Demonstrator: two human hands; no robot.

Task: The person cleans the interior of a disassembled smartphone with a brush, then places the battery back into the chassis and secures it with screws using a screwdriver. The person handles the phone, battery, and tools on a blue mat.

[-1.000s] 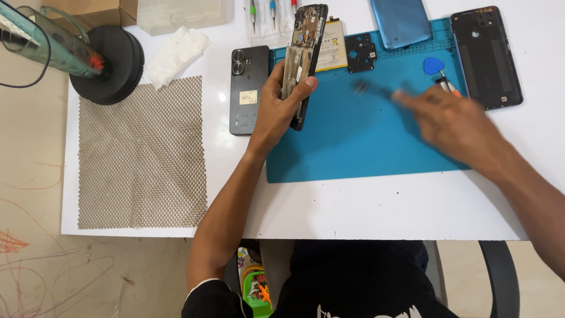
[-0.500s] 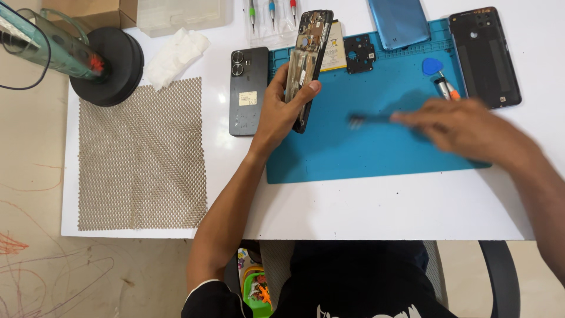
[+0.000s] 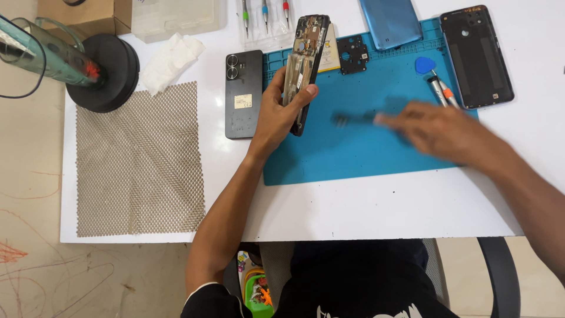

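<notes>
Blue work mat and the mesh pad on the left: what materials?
Blue mat: looks like matte silicone or rubber, with moulded ridges and compartments along its top edge. Mesh pad: seems a beige, soft open-weave grip liner, likely foam-coated; its grid of holes shows throughout. The left hand holds an opened phone over the mat.

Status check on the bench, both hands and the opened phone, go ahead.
Left hand grips opened phone frame on edge over blue mat. Right hand blurred, holding small dark tool. Nothing between them.
</notes>
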